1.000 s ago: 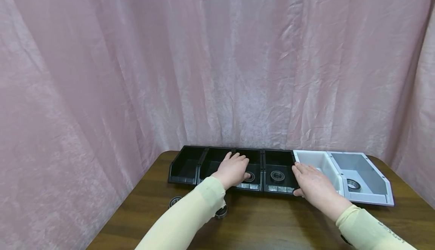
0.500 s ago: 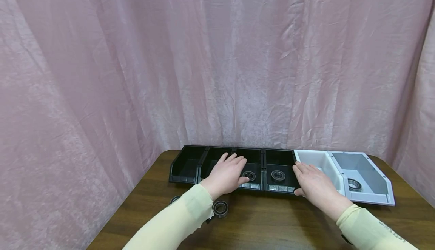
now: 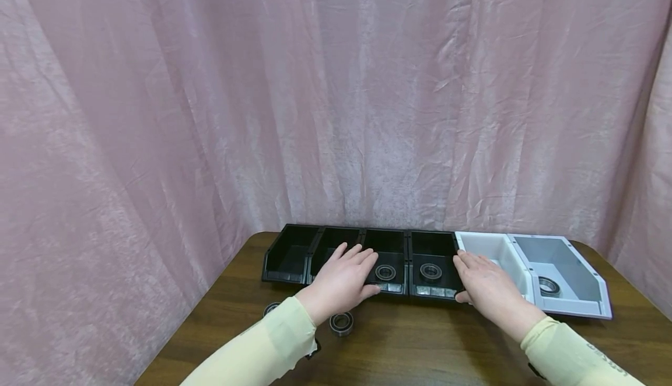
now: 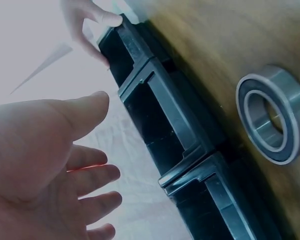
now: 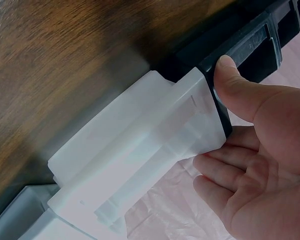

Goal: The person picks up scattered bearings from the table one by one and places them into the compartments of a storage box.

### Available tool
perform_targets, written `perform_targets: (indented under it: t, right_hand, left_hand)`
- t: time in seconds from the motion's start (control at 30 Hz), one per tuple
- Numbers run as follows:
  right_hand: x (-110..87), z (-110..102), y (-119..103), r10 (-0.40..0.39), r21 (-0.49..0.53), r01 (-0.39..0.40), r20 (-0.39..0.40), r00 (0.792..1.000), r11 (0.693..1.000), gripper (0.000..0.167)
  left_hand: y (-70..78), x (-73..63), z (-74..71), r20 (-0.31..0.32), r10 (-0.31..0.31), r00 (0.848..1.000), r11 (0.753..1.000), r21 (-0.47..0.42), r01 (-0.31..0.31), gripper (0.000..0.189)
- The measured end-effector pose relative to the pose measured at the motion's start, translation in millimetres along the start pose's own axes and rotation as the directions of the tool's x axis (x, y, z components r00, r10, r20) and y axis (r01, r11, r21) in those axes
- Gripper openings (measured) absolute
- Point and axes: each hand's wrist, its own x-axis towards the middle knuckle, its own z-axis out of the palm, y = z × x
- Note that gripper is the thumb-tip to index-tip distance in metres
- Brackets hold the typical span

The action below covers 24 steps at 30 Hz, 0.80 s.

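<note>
Five visible bearings (image 3: 342,323), six bins (image 3: 385,240).
Two bearings are set on the table (image 3: 420,351), two in black bins (image 3: 431,247), one in the grey bin (image 3: 543,252); the left hand (image 3: 338,284) is spread, released; a black rim is touched by the right hand (image 3: 488,284), fingers loose.

Metal bearings (image 3: 341,331) lie 1 ea. in 2 blk bins (image 3: 385,243) & gry bin (image 3: 553,253), 2 on tbl (image 3: 409,351).

A pale pink, shiny curtain (image 3: 336,94) was hung in long, creased folds behind the tabletop (image 3: 409,345), whose surface was marked by dark brown wood grain and whose far corners were rounded.
</note>
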Motion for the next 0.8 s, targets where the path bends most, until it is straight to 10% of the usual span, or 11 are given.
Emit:
perform_targets:
  t: [0.8]
  right_hand:
    - [-0.2, 3, 1, -0.010, -0.017, 0.010, -0.019, 1.000, 1.000, 0.080]
  left_hand:
    - [-8.8, -52.7, 13.9, 0.062, 0.037, 0.997, 0.999, -0.034, -0.035, 0.070]
